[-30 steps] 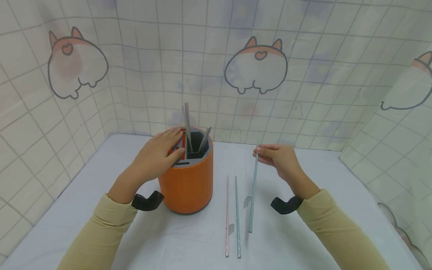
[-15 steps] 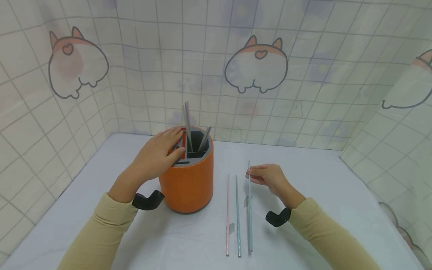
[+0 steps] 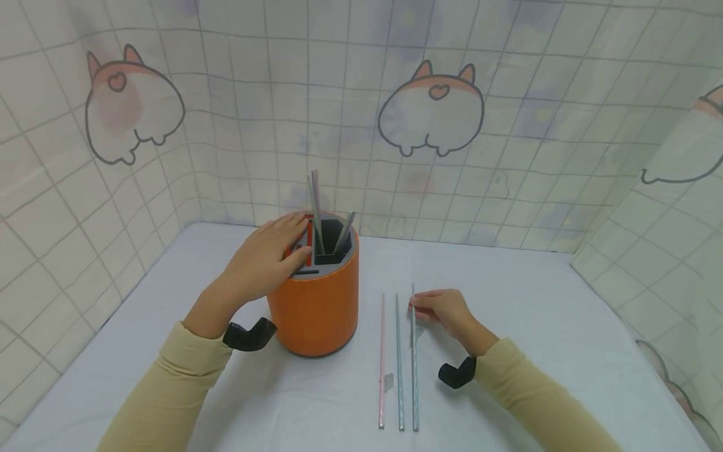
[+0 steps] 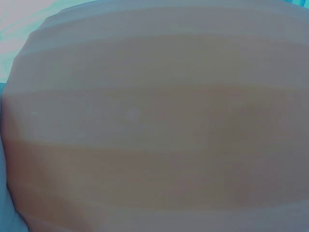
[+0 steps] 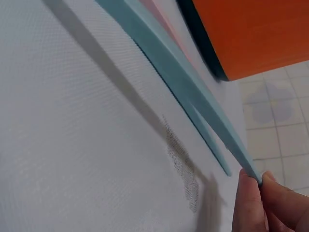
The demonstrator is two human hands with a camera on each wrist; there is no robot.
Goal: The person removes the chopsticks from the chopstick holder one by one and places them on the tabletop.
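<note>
My right hand (image 3: pixel 445 309) pinches the far, thin end of a blue chopstick (image 3: pixel 415 376) between thumb and fingers. In the right wrist view, this blue chopstick (image 5: pixel 193 87) slants up from the fingertips (image 5: pixel 250 198), with a shadow on the cloth. Just left of it in the head view lie another blue chopstick (image 3: pixel 400 364) and a pink chopstick (image 3: pixel 382 364), roughly parallel. My left hand (image 3: pixel 262 257) rests on top of an orange utensil holder (image 3: pixel 316 314), fingers spread over its grey divided top. The left wrist view is filled by a blurred, banded brownish surface.
Several thin sticks (image 3: pixel 315 207) stand in the holder's dark rear compartment, leaning different ways. White cloth covers the table (image 3: pixel 519 301). Behind rises a checked curtain (image 3: pixel 339 125) with cartoon animal drawings, and it also runs along both sides.
My right hand has come nearer and leftward, bringing the blue chopstick down beside the other two. My left hand has stayed on the holder.
</note>
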